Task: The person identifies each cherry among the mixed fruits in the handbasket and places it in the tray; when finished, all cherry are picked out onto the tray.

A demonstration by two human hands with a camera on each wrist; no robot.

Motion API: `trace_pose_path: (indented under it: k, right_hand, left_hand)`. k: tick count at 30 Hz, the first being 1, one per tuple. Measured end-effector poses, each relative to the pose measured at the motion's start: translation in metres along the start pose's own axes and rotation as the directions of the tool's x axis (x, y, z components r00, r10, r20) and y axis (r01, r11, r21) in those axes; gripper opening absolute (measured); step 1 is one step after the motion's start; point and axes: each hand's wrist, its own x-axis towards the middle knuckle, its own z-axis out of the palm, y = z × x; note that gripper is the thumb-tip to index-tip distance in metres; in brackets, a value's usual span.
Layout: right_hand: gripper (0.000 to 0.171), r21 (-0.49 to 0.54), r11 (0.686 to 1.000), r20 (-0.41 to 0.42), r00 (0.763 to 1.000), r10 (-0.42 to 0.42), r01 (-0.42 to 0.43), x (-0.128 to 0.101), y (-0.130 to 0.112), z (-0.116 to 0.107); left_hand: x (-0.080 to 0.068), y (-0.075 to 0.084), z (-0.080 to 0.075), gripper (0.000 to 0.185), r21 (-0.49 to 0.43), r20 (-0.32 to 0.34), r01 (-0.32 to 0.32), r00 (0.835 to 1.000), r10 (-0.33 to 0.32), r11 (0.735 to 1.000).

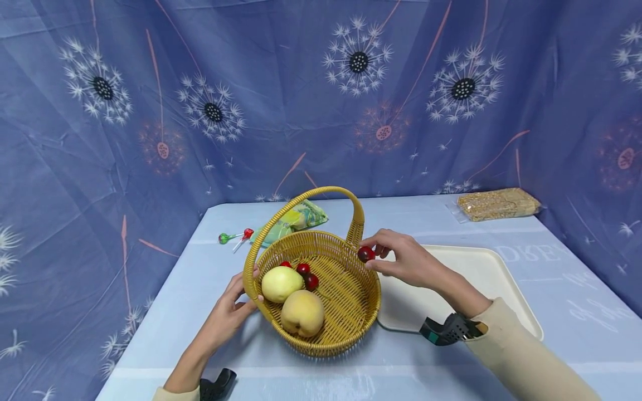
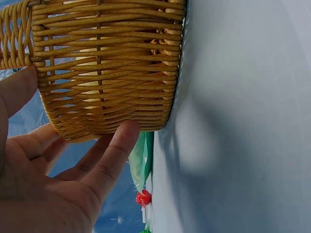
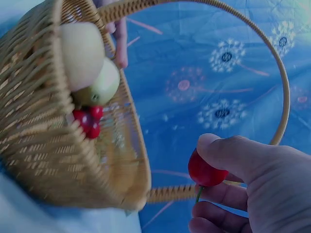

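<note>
From my left wrist camera I see my left hand (image 2: 43,189) lying open against the woven basket (image 2: 107,68), fingers (image 2: 114,150) straight and touching the lower wall of the wicker, thumb up by the base of the handle (image 2: 14,36). The basket sits on the pale blue bench (image 2: 243,121). Pale fruit shows through the gaps in the weave, though I cannot tell which kind. Beyond my fingertips lie a green packet (image 2: 143,158) and a small red sweet (image 2: 144,198).

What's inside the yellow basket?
Inside the basket lie two pale yellow fruits and three small red cherries beside them. Anything lying under the fruits is hidden. Another cherry is pinched in the right hand, over the rim.
</note>
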Motion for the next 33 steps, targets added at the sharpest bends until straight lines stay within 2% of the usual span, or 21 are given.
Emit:
trace_pose_path:
  k: [4, 12, 20, 25, 33]
  right_hand:
    - [0.035, -0.054, 0.999, -0.038, 0.999, 0.005, -0.007, -0.014, 0.015, -0.001]
    - [0.033, -0.154, 0.984, -0.078, 0.994, 0.075, -0.086, -0.035, 0.042, 0.004]
    - [0.033, -0.232, 0.969, -0.111, 0.992, 0.057, -0.082, -0.047, 0.069, 0.020]
    - [0.032, -0.289, 0.948, -0.114, 0.988, 0.106, -0.135, -0.050, 0.077, 0.032]
    - [0.036, -0.346, 0.925, -0.096, 0.986, 0.133, -0.158, -0.050, 0.082, 0.045]
  left_hand:
    - [0.000, 0.000, 0.000, 0.054, 0.003, -0.003, 0.007, 1.000, -0.007, 1.000]
    - [0.000, 0.000, 0.000, 0.054, 0.004, -0.003, 0.008, 1.000, -0.008, 1.000]
    - [0.000, -0.001, 0.000, 0.054, 0.001, -0.001, -0.008, 1.000, 0.008, 1.000]
    - [0.000, 0.000, 0.000, 0.054, -0.002, 0.004, -0.021, 1.000, 0.021, 1.000]
    - [0.000, 0.000, 0.000, 0.053, 0.016, 0.004, -0.018, 1.000, 0.018, 1.000]
